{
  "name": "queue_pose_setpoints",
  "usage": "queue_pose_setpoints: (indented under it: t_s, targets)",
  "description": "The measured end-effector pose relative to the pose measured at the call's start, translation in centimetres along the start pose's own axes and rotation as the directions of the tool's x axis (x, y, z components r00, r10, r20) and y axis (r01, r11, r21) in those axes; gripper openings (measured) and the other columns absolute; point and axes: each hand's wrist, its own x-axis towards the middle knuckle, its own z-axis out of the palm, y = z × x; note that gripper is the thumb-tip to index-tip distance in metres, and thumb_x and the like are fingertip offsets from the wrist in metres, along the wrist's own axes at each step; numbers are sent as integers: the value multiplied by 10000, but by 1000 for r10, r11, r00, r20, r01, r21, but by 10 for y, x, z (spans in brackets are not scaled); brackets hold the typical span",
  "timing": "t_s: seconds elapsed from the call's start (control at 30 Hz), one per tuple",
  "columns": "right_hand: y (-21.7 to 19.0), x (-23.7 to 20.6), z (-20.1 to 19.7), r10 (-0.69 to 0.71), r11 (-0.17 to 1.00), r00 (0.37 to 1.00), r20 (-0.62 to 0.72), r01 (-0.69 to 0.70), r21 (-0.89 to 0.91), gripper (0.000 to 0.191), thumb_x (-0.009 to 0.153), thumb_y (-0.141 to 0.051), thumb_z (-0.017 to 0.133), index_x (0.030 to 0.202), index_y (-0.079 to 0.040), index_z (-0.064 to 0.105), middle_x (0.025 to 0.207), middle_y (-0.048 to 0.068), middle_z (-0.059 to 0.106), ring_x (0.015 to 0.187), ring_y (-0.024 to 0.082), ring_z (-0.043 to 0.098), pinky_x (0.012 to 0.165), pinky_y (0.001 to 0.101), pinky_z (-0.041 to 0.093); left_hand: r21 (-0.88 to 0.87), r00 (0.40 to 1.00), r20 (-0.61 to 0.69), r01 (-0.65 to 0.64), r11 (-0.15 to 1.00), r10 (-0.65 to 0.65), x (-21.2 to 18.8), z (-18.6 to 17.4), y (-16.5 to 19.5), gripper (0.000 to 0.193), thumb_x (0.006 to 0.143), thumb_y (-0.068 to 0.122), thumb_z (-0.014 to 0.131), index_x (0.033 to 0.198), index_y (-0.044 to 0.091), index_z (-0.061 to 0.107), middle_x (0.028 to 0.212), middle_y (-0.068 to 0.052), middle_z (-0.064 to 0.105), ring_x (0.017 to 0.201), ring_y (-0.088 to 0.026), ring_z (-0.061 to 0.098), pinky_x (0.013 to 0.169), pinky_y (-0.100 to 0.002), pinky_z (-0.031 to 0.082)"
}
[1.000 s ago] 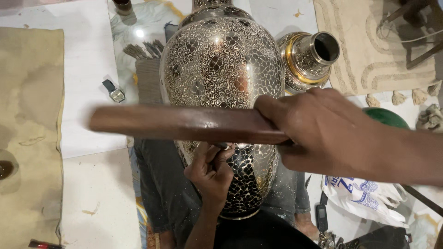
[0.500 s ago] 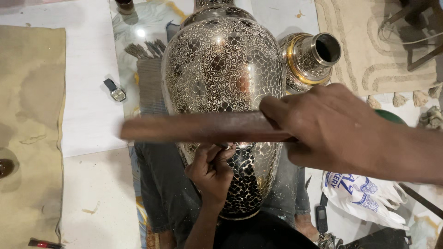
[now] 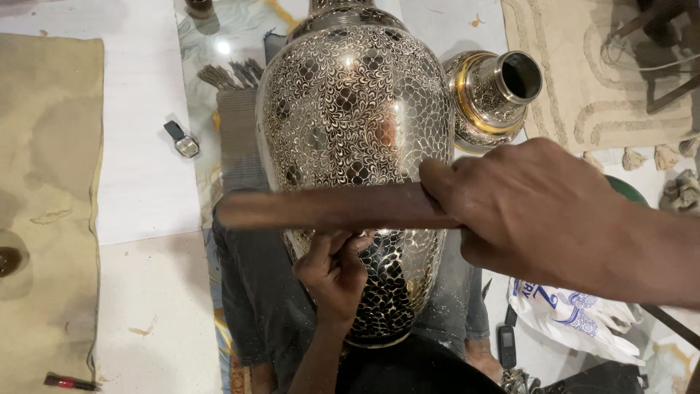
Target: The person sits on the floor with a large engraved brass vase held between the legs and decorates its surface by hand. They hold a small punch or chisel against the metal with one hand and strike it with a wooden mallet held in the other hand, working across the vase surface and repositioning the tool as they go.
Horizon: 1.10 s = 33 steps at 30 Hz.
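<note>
Head view showed the right hand gripping a wooden stick over the engraved vase. Left hand pinched what was perhaps a small tool against it.

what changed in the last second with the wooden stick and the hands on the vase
The right hand, gripping the wooden stick, drew it to the right across the engraved metal vase; its free end now sits nearer the vase. The left hand stayed pinched against the vase's lower body. The vase, the smaller brass vase and the wristwatch did not move.
</note>
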Motion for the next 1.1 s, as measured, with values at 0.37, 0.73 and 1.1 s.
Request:
queue_pose_setpoints:
  t_s: [0.37,0.73,1.1]
  targets:
    - [-6,4,1,-17,966,993,-115,46,255,357,727,-59,692,1043,-79,527,599,85,651,432,182,607,404,338,508,-20,999,13,-32,999,33,6,-1,3,430,929,-174,583,1321,-5,625,996,-135,780,866,-126,774,711,-251,653]
    - [1,7,4,11,995,1000,7,-11,95,251,771,-11,613,999,-95,551,645,46,625,480,174,604,472,337,491,-30,998,43,-41,999,42,9,-1,2,371,934,-160,592,1244,24,681,913,-75,772,770,-81,736,618,-219,581]
    - [3,5,5,65,998,997,28,-65,14,302,724,-19,633,1002,-103,549,625,63,622,459,205,595,455,373,511,95,998,62,15,995,-21,12,-6,7,474,880,-115,623,1335,17,627,929,-81,801,754,-98,759,561,-222,536]
